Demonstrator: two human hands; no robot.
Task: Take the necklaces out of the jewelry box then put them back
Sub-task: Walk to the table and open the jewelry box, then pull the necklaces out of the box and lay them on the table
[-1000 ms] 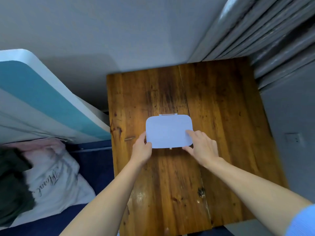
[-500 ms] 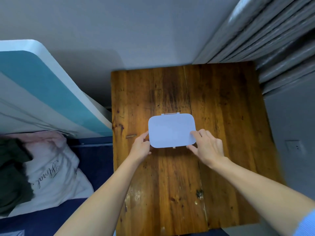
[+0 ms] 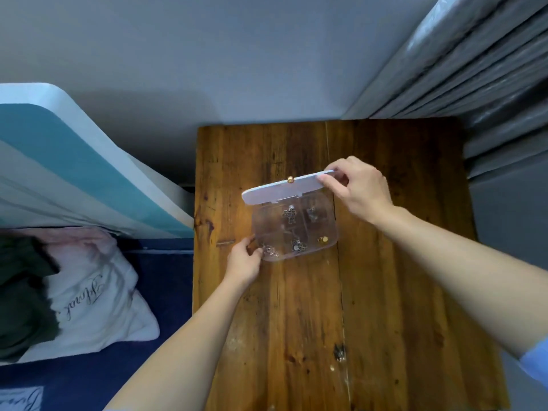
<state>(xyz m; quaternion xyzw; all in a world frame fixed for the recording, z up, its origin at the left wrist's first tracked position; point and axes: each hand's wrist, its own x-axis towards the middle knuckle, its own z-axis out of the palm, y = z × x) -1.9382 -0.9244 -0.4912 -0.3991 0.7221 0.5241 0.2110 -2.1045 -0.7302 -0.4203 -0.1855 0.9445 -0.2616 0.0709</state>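
A clear plastic jewelry box (image 3: 332, 232) with several compartments sits in the middle of the wooden table (image 3: 385, 292). Its pale lid (image 3: 281, 189) stands raised on the far hinge, a small gold clasp on its upper edge. My right hand (image 3: 358, 188) pinches the lid's right end. My left hand (image 3: 244, 262) grips the box's near left corner. Small silver necklaces lie coiled in the compartments, one in the far middle (image 3: 290, 214), one in the near middle (image 3: 297, 246) and one at the near left (image 3: 270, 251). A gold piece (image 3: 323, 239) sits at the near right.
The table stands against a grey wall with grey curtains (image 3: 474, 69) at the right. A bed with a white pillow (image 3: 98, 295) and a teal-and-white headboard (image 3: 74, 173) lies to the left. A dark knot (image 3: 340, 351) marks the near tabletop.
The box was closed with both hands at its near corners. My right hand has lifted the lid up and back, exposing the compartments, while my left hand stays on the box's near left corner.
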